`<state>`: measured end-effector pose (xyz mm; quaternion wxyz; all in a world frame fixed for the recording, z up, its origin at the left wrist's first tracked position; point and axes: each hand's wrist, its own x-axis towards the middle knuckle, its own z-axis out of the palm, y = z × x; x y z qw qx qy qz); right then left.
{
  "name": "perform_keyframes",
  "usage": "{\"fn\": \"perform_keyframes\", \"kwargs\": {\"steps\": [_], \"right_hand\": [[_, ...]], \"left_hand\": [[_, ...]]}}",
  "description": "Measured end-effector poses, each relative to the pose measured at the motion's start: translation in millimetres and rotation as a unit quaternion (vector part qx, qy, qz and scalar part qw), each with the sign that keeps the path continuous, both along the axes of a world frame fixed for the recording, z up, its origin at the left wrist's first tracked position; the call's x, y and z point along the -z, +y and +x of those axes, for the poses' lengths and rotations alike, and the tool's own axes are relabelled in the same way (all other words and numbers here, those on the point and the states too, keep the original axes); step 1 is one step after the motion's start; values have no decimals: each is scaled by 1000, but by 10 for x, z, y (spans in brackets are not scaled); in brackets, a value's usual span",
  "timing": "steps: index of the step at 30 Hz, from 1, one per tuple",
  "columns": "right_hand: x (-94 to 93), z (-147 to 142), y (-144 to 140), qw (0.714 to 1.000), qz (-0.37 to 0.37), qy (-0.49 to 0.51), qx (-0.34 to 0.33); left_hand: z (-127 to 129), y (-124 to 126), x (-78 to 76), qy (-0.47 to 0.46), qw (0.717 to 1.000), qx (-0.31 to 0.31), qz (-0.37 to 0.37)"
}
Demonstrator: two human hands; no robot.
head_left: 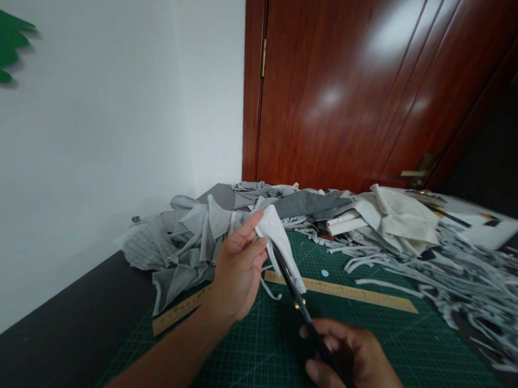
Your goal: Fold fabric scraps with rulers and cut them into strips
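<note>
My left hand (239,272) pinches a small piece of white cloth (280,239) and holds it up above the green cutting mat (266,354). My right hand (350,359), low in the view, grips black scissors (295,298) whose blades run up into the hanging cloth. A wooden ruler (353,293) lies flat on the mat just behind the scissors.
A pile of grey and white cloth scraps (187,237) lies at the mat's far left, folded white cloth (397,216) at the back, and several cut strips (481,287) heap on the right. A second wooden ruler (178,315) lies at the left. White wall and brown door (365,80) stand behind.
</note>
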<state>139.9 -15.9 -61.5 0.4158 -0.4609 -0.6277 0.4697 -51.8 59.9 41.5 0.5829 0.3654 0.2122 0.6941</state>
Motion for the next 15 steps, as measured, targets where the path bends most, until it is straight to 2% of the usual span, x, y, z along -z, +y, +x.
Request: {"fn": "perform_keyframes", "kwargs": {"steps": [6, 15], "right_hand": [[19, -8, -9, 1000, 0, 19, 3], [-47, -27, -20, 999, -19, 30, -6]], "left_hand": [[-5, -30, -39, 17, 1000, 8, -16], [-6, -30, -32, 29, 1000, 8, 0]]}}
